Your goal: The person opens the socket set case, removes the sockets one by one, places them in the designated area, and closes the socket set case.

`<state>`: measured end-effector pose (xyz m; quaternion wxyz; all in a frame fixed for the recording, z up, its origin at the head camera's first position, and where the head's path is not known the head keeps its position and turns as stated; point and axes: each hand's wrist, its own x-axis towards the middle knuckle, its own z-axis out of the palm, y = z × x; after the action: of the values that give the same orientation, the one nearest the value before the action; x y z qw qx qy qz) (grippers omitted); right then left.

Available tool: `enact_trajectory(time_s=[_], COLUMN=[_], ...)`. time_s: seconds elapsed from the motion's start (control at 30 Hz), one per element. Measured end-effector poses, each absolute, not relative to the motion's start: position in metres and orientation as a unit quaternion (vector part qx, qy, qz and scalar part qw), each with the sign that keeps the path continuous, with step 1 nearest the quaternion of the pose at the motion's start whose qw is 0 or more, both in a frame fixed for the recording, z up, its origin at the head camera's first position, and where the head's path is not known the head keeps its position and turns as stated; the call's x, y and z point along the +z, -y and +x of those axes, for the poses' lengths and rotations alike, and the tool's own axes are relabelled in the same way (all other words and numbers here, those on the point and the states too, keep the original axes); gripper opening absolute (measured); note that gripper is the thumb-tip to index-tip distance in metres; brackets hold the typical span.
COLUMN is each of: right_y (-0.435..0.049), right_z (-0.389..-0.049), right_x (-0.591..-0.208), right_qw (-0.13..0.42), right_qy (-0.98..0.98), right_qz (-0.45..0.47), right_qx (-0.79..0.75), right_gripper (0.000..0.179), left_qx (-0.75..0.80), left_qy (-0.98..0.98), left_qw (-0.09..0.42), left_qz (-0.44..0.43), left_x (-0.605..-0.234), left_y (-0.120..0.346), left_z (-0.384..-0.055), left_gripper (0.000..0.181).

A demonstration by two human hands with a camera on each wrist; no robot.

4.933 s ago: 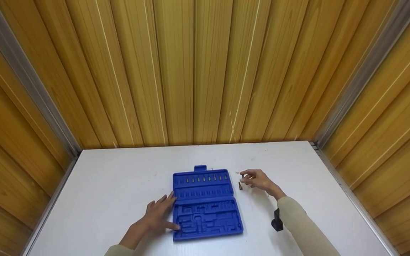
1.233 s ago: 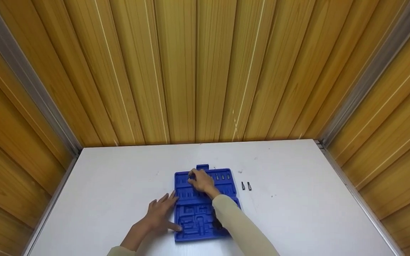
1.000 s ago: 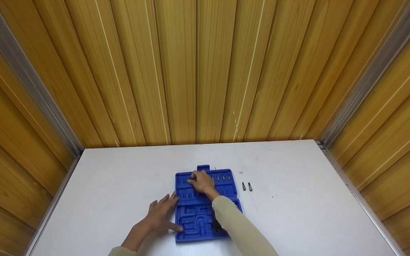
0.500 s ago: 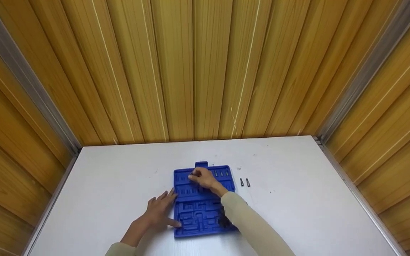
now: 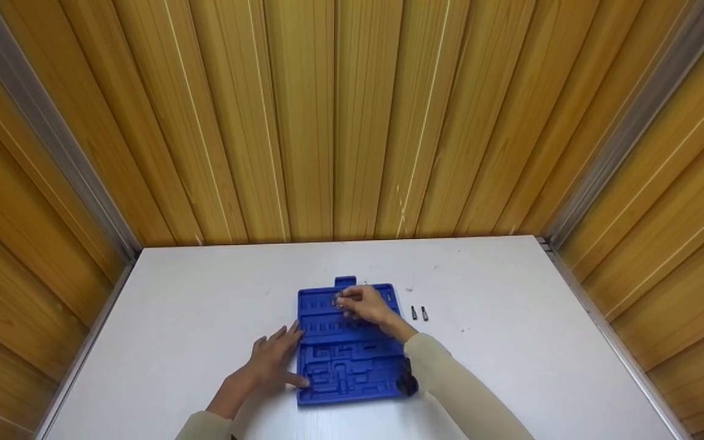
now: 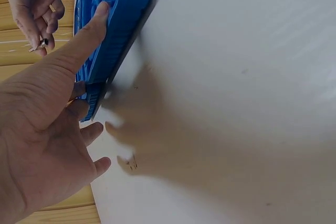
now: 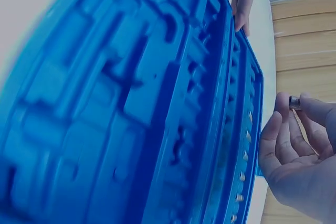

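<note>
An open blue plastic tool case (image 5: pixel 352 398) lies flat on the white table, its moulded recesses facing up. My left hand (image 5: pixel 269 359) rests at the case's left edge, fingers spread, thumb on the rim. Over the upper half of the case, my right hand (image 5: pixel 369 304) pinches a small metal screwdriver bit (image 7: pixel 295 102) between thumb and fingertips. In the left wrist view that bit (image 6: pixel 42 44) appears silvery with a dark end. Several bits (image 7: pixel 245 155) sit in the case's upper row; the right hand hides part of that row in the head view.
Two loose bits (image 5: pixel 425 313) lie side by side on the table (image 5: pixel 486 287), right of the case. The case's latch tab (image 5: pixel 345 281) sticks out at its far edge. Yellow wood-patterned panels (image 5: pixel 303 122) stand behind the table and at its sides.
Two bits now lie on the table where one lay earlier. My right hand went from the table to the bit row, and has now shifted right with a bit. The left hand stays put.
</note>
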<state>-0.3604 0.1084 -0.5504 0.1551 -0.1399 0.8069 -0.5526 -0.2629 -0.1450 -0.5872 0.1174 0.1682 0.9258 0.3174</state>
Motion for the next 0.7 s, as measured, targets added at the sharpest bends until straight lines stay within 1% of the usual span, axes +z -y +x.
enact_trajectory(time_s=[0.2,0.47,0.7], right_y=[-0.136,-0.176,-0.206], right_z=[-0.359,-0.359,-0.363], right_x=[-0.550,-0.549,-0.547], right_qw=[0.150,0.149,0.161], right_qy=[-0.810,-0.825,-0.835], right_qz=[-0.146,-0.139,-0.120], right_qx=[-0.548,-0.527,-0.513], right_gripper=[0.041,0.040,0.047], left_qx=[0.331,0.333,0.328], left_qy=[-0.920,-0.919,-0.919], left_qw=[0.120,0.117,0.127], left_qz=[0.170,0.176,0.175], left_x=[-0.586,-0.585,-0.586], left_y=[0.145,0.145,0.147], left_z=[-0.263,-0.261,-0.260], left_gripper=[0.110,0.109,0.110])
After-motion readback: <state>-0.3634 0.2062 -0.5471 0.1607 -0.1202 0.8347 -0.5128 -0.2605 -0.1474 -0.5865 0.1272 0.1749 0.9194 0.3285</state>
